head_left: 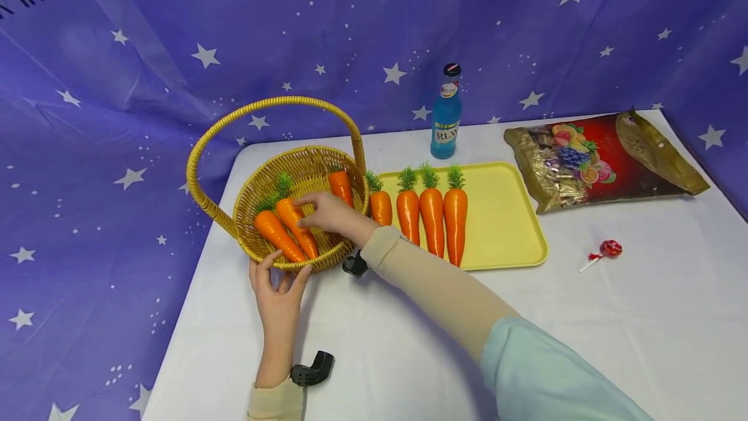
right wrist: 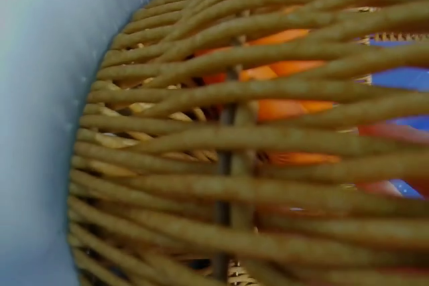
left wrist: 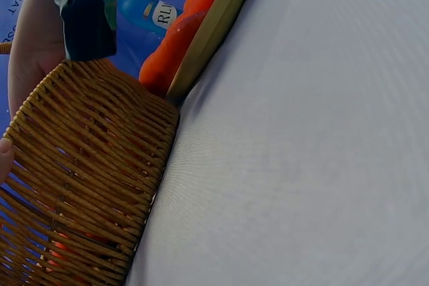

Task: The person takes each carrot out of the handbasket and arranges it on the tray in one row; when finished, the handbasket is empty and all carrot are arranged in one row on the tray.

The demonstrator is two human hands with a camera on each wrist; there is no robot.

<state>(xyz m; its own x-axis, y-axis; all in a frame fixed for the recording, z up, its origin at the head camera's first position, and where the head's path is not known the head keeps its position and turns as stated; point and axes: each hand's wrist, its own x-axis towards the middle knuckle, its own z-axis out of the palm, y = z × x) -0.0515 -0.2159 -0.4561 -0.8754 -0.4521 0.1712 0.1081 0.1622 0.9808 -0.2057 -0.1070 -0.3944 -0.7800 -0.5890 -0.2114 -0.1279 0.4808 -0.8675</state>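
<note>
A woven basket [head_left: 345, 257] with a tall arched handle holds several carrots with green tops. My left hand [head_left: 277, 294] grips its near rim, thumb and fingers spread along the edge; in the left wrist view a fingertip [left wrist: 5, 159] shows against the weave. Reaching in over the right side, my right hand [head_left: 332, 214] pinches a carrot [head_left: 297, 229] near its leafy end with index finger and thumb. Beside it lies another carrot [head_left: 279, 236], and a third carrot [head_left: 341, 188] rests at the basket's right. The right wrist view looks through the basket wall [right wrist: 167, 138] at blurred orange.
Right of the basket, a yellow tray [head_left: 502, 226] bears a row of several carrots [head_left: 432, 216]. Behind it stands a blue bottle [head_left: 447, 122]. A shiny candy bag [head_left: 608, 161] lies at the back right, with a red lollipop [head_left: 611, 249] in front, on the white tablecloth [head_left: 374, 356].
</note>
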